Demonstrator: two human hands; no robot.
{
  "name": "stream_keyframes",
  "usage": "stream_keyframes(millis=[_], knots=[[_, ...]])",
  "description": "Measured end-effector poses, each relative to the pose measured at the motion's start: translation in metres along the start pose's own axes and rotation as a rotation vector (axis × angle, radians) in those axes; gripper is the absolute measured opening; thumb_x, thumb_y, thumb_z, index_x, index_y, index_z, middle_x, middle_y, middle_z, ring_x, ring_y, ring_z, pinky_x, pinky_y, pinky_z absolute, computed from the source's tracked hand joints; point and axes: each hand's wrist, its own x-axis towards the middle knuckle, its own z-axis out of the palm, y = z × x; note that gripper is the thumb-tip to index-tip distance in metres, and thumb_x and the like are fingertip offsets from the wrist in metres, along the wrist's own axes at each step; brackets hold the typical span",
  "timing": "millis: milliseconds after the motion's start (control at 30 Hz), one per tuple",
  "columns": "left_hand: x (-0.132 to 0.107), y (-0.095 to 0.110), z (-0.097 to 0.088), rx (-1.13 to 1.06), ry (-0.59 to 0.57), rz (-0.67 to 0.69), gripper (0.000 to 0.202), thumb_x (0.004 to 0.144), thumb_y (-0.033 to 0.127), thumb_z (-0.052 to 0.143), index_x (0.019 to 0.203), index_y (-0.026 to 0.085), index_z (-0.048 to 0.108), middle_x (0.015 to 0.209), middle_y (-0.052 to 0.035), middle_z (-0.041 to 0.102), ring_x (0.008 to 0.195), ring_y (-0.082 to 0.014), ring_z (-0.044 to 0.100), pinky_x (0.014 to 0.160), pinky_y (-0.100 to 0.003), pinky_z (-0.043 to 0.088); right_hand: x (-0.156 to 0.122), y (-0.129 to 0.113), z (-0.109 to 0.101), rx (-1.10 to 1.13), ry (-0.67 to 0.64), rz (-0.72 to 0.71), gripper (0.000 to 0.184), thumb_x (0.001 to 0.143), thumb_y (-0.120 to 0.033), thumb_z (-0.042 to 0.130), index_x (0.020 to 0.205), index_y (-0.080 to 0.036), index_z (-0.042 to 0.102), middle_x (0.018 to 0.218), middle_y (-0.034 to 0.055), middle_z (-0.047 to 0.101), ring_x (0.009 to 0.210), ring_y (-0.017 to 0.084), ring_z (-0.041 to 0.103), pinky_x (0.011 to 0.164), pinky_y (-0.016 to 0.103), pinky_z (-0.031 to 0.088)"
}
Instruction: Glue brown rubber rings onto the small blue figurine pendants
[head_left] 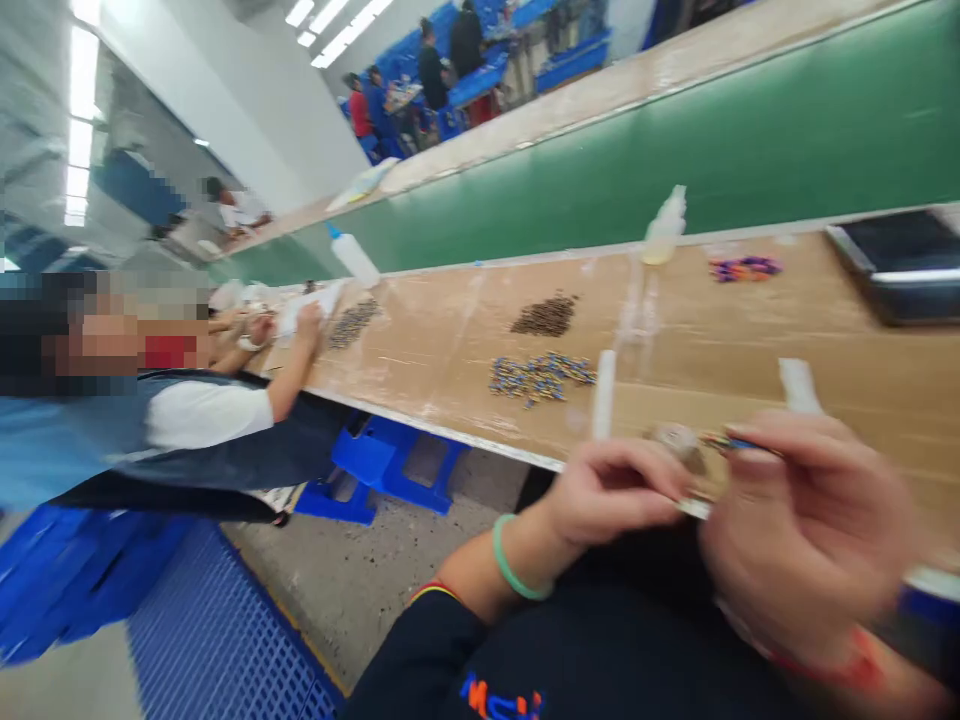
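Head camera view: a small blue and gold piece is pinched between thumb and finger of the right hand, above the near edge of the brown table. The left hand is held just to its left, thumb and forefinger brought together; whether anything is gripped there cannot be told. A green bangle is worn on the left wrist. Between the hands, slightly farther off, a pale round roll is seen, partly blurred.

Farther left on the table, a heap of blue and gold pieces is spread, with a heap of brown pieces placed just beyond it. White strips are laid near the hands, one beyond each. On the far side, a squeeze bottle is stood upright, with purple and orange pieces scattered to its right. At the far right a dark tray-like object is set. On the left, a co-worker is seated at the same table.
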Motion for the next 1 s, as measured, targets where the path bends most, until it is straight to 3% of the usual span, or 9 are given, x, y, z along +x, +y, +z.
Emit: stream_keyframes(millis=[33,100,333,633,800,1000], knots=[[0.000,0.004,-0.001,-0.084,0.068,-0.055,0.052,0.071,0.046,0.099,0.063,0.018,0.057,0.063,0.0016,0.051,0.056,-0.0079,0.044,0.053,-0.024,0.039,0.002,-0.003,0.003,-0.016,0.005,0.005,0.011,0.099,-0.016,0.078,0.102,-0.025,0.083,0.084,0.0060,0.070,0.078,0.019,0.063,0.068,0.036,0.044],[0.001,0.014,-0.004,-0.184,0.067,-0.102,0.050,0.078,0.046,0.093,0.067,0.019,0.052,0.064,0.0044,0.045,0.051,-0.0054,0.029,0.045,-0.020,0.025,0.006,-0.007,0.007,-0.050,-0.037,0.021,0.010,0.104,-0.019,0.072,0.105,-0.025,0.079,0.089,0.0046,0.069,0.084,0.018,0.064,0.072,0.034,0.048],[0.007,0.029,-0.004,-0.189,0.062,-0.039,0.058,0.079,0.046,0.090,0.065,0.020,0.040,0.060,0.0054,0.034,0.050,-0.0069,0.020,0.039,-0.016,0.021,0.007,-0.013,0.009,-0.076,-0.100,0.032,0.011,0.105,-0.017,0.067,0.107,-0.025,0.074,0.092,0.0012,0.069,0.089,0.018,0.063,0.081,0.033,0.052],[0.007,0.031,-0.005,-0.124,0.011,0.023,0.053,0.085,0.045,0.086,0.067,0.020,0.043,0.061,0.0053,0.036,0.049,-0.0058,0.026,0.039,-0.016,0.022,0.011,-0.016,0.010,-0.080,-0.183,-0.024,0.011,0.105,-0.016,0.066,0.108,-0.024,0.073,0.090,0.0013,0.068,0.084,0.017,0.064,0.072,0.032,0.053],[0.005,0.025,-0.006,-0.051,-0.013,0.047,0.047,0.086,0.044,0.086,0.068,0.018,0.051,0.067,0.0030,0.048,0.050,-0.0044,0.034,0.045,-0.019,0.035,0.016,-0.019,0.012,-0.117,-0.223,-0.157,0.010,0.106,-0.018,0.065,0.108,-0.024,0.072,0.086,0.0014,0.069,0.080,0.018,0.064,0.072,0.034,0.054],[0.002,0.030,-0.020,0.029,-0.015,0.135,0.042,0.090,0.041,0.084,0.070,0.018,0.055,0.065,0.0039,0.043,0.051,-0.0055,0.033,0.047,-0.018,0.034,0.023,-0.009,-0.010,-0.222,-0.238,-0.210,0.016,0.101,-0.009,0.068,0.108,-0.023,0.073,0.087,0.0020,0.072,0.081,0.018,0.065,0.073,0.033,0.054]])
